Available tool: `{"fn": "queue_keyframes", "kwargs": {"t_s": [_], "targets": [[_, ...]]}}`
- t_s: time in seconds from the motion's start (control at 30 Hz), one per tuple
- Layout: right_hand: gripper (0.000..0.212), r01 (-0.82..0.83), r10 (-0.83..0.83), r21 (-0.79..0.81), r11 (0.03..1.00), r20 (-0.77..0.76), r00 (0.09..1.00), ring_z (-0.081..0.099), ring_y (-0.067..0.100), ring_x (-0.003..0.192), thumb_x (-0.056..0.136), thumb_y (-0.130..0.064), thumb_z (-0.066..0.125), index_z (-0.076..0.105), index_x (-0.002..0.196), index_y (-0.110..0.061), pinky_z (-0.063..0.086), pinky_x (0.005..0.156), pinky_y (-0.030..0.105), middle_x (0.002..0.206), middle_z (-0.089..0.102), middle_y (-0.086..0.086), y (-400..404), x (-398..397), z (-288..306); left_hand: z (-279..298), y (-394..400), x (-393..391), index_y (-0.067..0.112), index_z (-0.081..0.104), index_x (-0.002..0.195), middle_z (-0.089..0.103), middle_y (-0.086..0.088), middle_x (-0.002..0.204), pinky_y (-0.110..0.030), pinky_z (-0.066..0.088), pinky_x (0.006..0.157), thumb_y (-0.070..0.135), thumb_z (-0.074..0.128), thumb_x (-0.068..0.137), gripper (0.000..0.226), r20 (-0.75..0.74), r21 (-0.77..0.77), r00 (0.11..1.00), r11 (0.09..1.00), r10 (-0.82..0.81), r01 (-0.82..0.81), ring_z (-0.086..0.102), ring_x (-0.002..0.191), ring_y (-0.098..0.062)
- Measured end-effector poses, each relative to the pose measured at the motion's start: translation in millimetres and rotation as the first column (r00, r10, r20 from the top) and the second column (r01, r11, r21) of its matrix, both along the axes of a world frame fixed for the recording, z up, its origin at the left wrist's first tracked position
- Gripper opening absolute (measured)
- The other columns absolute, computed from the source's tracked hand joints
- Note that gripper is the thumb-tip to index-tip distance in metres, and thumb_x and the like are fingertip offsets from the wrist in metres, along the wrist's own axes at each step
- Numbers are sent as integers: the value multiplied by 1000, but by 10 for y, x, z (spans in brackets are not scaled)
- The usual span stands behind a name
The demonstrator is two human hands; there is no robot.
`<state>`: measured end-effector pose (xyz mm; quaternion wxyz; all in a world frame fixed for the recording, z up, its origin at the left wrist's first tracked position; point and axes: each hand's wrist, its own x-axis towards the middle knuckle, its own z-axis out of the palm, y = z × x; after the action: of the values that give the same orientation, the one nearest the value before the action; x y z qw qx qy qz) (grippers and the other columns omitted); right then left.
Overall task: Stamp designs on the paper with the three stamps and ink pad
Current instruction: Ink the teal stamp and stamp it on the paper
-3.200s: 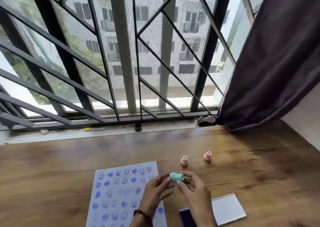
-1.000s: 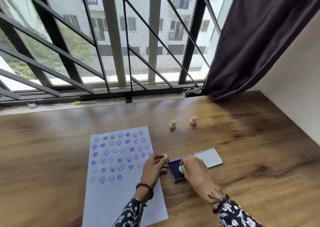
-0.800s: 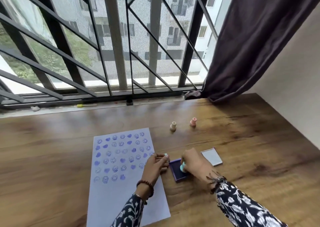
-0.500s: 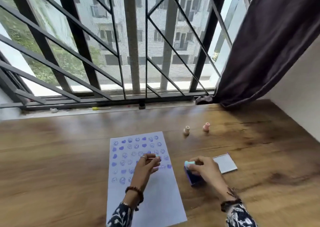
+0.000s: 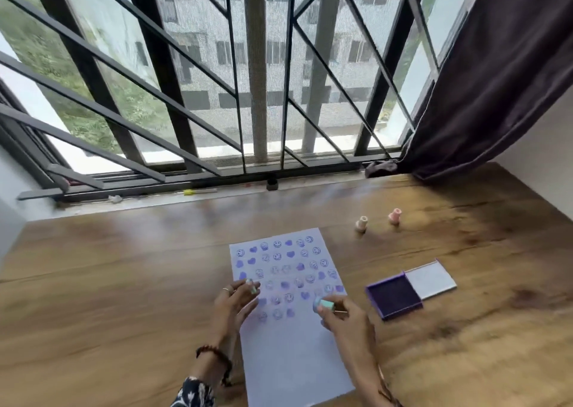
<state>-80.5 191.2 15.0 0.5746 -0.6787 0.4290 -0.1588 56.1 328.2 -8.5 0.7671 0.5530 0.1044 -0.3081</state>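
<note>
A white paper sheet [image 5: 291,354] lies on the wooden table, its upper half covered with several rows of purple smiley and heart prints. My right hand [image 5: 344,320] holds a small teal stamp [image 5: 323,305] tilted sideways just above the paper's right side. My left hand [image 5: 234,304] rests flat with fingers spread on the paper's left edge. The open purple ink pad [image 5: 393,296] sits to the right of the paper, its white lid [image 5: 431,279] folded out beside it. A beige stamp [image 5: 361,223] and a pink stamp [image 5: 395,215] stand upright farther back.
The wooden table [image 5: 108,298] runs up to a window sill with black bars [image 5: 257,171]. A dark curtain [image 5: 496,96] hangs at the back right, touching the table. A white wall [image 5: 545,164] borders the right side.
My right hand has lifted the teal stamp off the ink pad and carried it left over the paper. My left hand has slid to the paper's left edge. The camera view has shifted.
</note>
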Motion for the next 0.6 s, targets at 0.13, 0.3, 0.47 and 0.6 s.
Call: {"fn": "queue_keyframes", "kwargs": {"t_s": [0.13,0.3,0.47,0.6], "targets": [[7,-47,13,-249,967,-139,990,62,8,76,81,-20,67,65,88,-21,43,56,5,94,66,2,165,-48,-101,-42,103,43,7,56,89,65,-13,91,-22,55,69,6,48,90,9,-50,-67,999,998,7,-10,62,84,-21],[17,-236,120,-474,848,-261,958,60,16,86,87,-16,59,58,104,-18,47,68,17,105,56,2,294,-44,-137,-100,169,1,8,58,87,67,-9,92,-20,56,66,9,50,89,8,-102,-55,994,998,-38,33,63,86,-18],[19,-412,173,-592,692,-418,892,60,19,93,91,-21,51,52,110,-18,45,66,27,113,53,-1,288,71,-133,-102,174,21,8,57,88,67,-8,93,-24,52,77,8,51,89,5,-111,-42,992,997,-65,61,64,88,-18],[20,-494,192,-610,619,-493,849,60,16,94,93,-25,49,51,112,-20,44,66,25,113,55,-3,248,107,-177,-109,172,6,7,56,90,67,-8,94,-27,48,83,7,52,88,4,-108,-42,992,998,-60,55,63,90,-17]]}}
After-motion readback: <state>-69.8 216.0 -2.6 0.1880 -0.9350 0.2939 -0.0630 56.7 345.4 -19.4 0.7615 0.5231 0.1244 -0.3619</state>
